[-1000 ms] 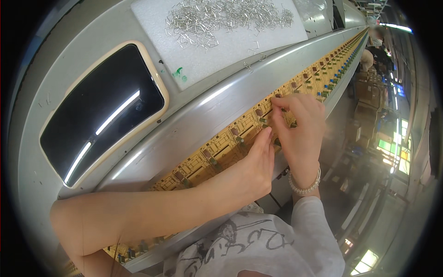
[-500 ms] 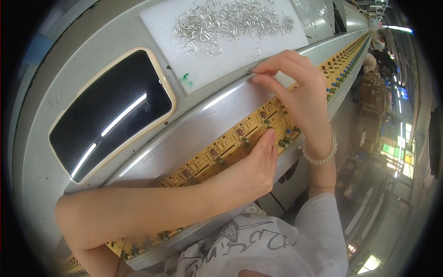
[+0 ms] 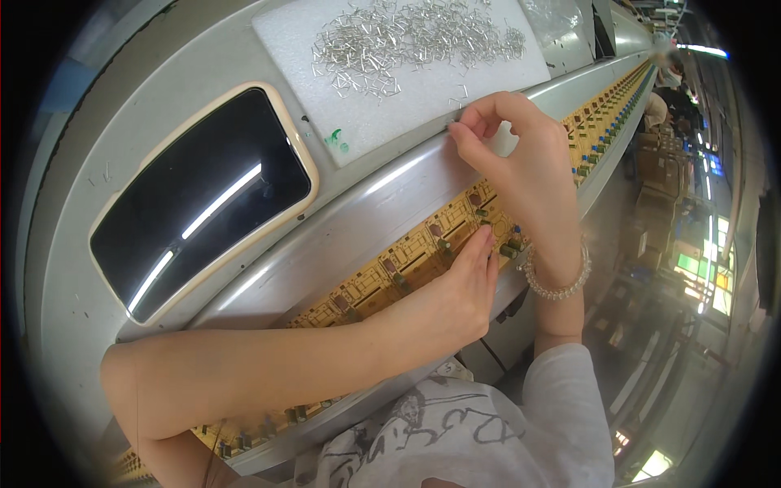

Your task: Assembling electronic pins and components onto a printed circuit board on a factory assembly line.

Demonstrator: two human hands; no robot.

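My right hand (image 3: 521, 150), with a beaded bracelet (image 3: 557, 276) at its wrist, is raised over the metal rail. Its thumb and forefinger are pinched together by the white foam slab (image 3: 366, 134). A tiny bit of bent wire (image 3: 451, 123) shows at their tips. Lower down, my left hand (image 3: 464, 285) rests over the row of yellow circuit boards (image 3: 370, 285). Its fingers are pressed together and point at a board beside small green cylindrical parts. Whatever they hold, if anything, is hidden. The left forearm crosses the row and covers some of it.
A heap of bent wire pieces (image 3: 407, 45) lies on the slab. To its left is a phone (image 3: 211, 203) with a dark screen. The metal rail (image 3: 325, 207) borders the boards, which run far off to the right. Cardboard boxes (image 3: 655, 171) stand beyond.
My right hand has drawn its fingers into a tighter curl, and its pinch still sits near the slab's edge. My left hand has barely moved. The whole view has shifted slightly.
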